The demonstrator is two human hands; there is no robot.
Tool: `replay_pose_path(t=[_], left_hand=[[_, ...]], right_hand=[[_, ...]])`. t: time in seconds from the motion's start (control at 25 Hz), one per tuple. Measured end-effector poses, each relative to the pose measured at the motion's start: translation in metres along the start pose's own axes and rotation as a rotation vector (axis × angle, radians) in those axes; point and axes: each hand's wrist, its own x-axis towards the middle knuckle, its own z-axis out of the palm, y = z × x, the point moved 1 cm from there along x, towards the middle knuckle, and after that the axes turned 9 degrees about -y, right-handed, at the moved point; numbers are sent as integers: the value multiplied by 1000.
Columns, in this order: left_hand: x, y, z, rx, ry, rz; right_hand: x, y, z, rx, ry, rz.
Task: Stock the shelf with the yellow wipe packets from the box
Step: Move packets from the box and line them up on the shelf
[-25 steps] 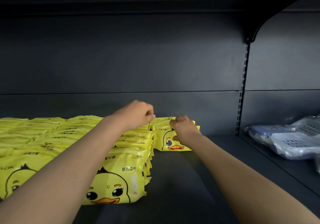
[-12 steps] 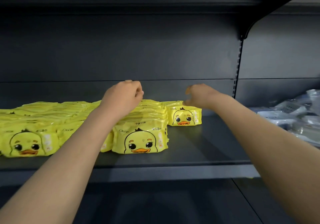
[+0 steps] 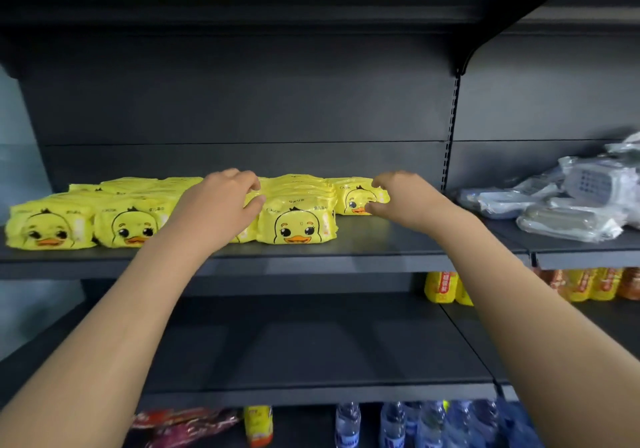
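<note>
Head view: dark metal shelf point(image 3: 346, 250) w/ slotted upright post point(image 3: 450, 128) at right. Beyond the post lie clear-plastic wrapped items point(image 3: 568, 220). Lower levels hold orange-yellow packs point(image 3: 440, 286) and water bottles point(image 3: 392, 423). Left hand point(image 3: 225, 203) hides part of the rows. Yellow wipe packets point(image 3: 298, 222) lie in overlapping rows front-to-back, duck faces toward camera, long axis left-right. One lone packet point(image 3: 355, 197) sits further back, right of the rows. Packets are soft glossy film, pillow shape. Left fingers are loosely bent over the rows, gripping nothing. Right hand point(image 3: 398, 199) has fingers and thumb apart, just before the lone packet, not closed on it.
</note>
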Motion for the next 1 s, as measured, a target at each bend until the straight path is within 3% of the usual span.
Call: replay_pose_path(t=[0.32,0.56,0.84,1.0], left_hand=[[-153,29,-22,-71,-211,-58],[-245,28,-9,-110,-258,-101],[-301,-23,71,-148,-317,-148],[-316,-79,139,-168,-441,-122]], right_hand=[[-148,-33,26,146,-46,-8],[-213,-72,61,154,-108,-52],[-229,-120,161,135,-281,-38],[-210,-145,245,153,-457,54]])
